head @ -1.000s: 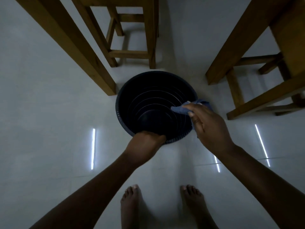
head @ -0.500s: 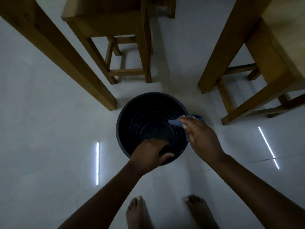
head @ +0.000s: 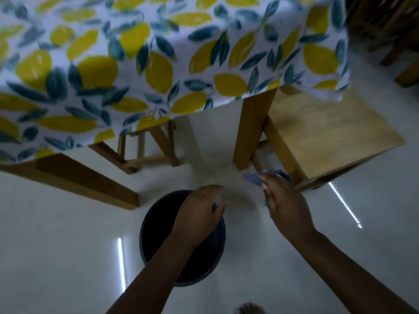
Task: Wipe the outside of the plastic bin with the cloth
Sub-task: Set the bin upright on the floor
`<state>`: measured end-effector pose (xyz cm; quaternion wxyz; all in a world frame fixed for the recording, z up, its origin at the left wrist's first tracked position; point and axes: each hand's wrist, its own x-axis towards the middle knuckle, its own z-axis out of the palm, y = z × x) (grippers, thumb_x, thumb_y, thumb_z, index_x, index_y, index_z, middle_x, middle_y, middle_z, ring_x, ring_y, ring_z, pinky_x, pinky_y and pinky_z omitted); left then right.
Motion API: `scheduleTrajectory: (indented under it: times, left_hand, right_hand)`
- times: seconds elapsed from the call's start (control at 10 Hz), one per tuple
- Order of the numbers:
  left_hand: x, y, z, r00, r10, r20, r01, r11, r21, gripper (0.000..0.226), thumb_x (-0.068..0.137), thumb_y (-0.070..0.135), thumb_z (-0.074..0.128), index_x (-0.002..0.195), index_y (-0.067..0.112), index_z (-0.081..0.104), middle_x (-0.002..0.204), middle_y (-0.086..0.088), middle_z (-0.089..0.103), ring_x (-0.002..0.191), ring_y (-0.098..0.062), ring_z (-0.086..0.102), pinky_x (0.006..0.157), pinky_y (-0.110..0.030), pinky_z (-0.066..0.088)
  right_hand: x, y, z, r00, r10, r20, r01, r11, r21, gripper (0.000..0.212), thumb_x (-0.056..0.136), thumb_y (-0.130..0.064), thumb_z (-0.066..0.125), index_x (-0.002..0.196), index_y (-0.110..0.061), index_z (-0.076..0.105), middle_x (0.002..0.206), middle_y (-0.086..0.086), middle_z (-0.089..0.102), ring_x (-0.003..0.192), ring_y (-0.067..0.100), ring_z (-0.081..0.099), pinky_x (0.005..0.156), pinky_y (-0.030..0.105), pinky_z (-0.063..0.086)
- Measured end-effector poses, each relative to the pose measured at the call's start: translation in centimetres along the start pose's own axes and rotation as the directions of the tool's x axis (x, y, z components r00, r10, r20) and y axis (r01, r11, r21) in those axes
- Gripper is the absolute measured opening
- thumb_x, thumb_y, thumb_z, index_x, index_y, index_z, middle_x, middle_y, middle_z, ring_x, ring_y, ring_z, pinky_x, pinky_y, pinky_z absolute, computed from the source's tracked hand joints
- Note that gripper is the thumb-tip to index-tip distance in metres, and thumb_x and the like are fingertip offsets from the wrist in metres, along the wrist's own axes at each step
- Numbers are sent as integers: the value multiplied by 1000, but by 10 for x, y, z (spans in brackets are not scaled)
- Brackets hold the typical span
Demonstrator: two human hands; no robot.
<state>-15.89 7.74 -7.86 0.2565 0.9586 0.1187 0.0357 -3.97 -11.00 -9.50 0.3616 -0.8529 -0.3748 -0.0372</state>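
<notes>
Pale, glossy floor (head: pixel 56 245) fills the near part of the view, with thin bright streaks of reflected light on it and the toes of one bare foot (head: pixel 249 310) at the bottom edge. Two bare forearms reach forward from there. Beyond them the dark plastic bin (head: pixel 156 232) stands upright on the floor, its round mouth facing up. The left hand (head: pixel 199 216) lies over the bin's far right rim with fingers curled; motion blur hides whether they actually grip the rim. To the right, clear of the bin, the right hand (head: pixel 285 207) is raised with its fingers closed on a crumpled blue cloth (head: pixel 254 179), which sticks out past the fingertips and is not touching the bin. Just behind the cloth stand a wooden leg (head: pixel 251 132) and a light wooden stool (head: pixel 328 137). Farther left, another stool's frame (head: pixel 147 150) sits under the worktop, beside a heavy wooden beam (head: pixel 86 177). Farthest off, a white tablecloth (head: pixel 158 53) printed with yellow lemons and blue-green leaves hangs over the worktop's edge.
</notes>
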Motion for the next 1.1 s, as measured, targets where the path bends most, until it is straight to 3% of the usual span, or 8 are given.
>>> scheduleTrajectory:
  times: [0.1,0.3,0.5,0.6,0.7,0.8,1.0,1.1]
  left_hand:
    - [19,30,-24,999,0,47,2,999,-33,43,94,38,53,133,18,54,134,2,58,123,-16,52,103,-18,33]
    - [66,77,-46,997,83,-4,-83,996,18,26,85,32,61,103,15,69,98,-4,73,89,-20,66,83,-22,40]
    - [103,95,-25,989,129,68,-131,991,33,29,87,29,55,105,12,70,103,-7,72,92,-24,67,86,-23,39]
    - [108,100,-8,993,74,86,-69,996,-58,26,87,22,63,109,11,69,109,-7,71,98,-23,65,89,-19,37]
    - [110,104,1,992,64,111,-52,993,-101,29,89,25,61,114,11,66,114,-6,69,103,-20,62,92,-18,37]
    - [114,108,-2,993,87,79,-79,993,-89,26,86,22,66,111,11,67,111,-6,69,101,-16,59,91,-20,38]
    - [118,115,-46,986,-27,165,36,998,-49,56,87,50,43,132,18,55,135,0,57,123,-15,52,103,-19,33]
    - [118,132,-92,990,-45,133,58,994,-93,49,91,38,54,136,19,50,140,0,52,128,-16,48,103,-18,31]
  right_hand:
    - [24,6,-43,997,41,-62,-46,996,-81,32,97,-19,43,120,-7,61,113,10,66,108,19,59,93,34,51]
    - [65,38,-90,985,153,-81,-168,953,-251,32,93,-14,40,114,-5,63,109,11,66,104,27,61,95,36,44]
    - [74,88,-81,970,237,-45,-238,909,-343,21,93,-8,46,108,-12,61,98,6,65,94,24,61,91,38,45]
    - [63,109,-67,953,294,75,-242,885,-397,29,87,-6,50,115,-8,58,107,11,63,99,28,60,90,36,40]
    - [53,114,-59,908,361,212,-230,854,-467,44,89,-13,49,132,-6,50,135,15,55,123,37,52,101,49,40]
    - [54,100,-66,883,416,218,-298,855,-424,48,95,-30,35,136,-10,49,141,12,51,130,35,46,103,56,37]
    - [75,48,-106,927,243,286,-124,917,-379,51,89,-31,43,134,-8,48,139,11,49,129,32,45,106,45,37]
    - [97,5,-129,940,174,293,-58,929,-364,54,91,-34,32,136,-9,48,140,9,50,130,28,46,104,43,40]
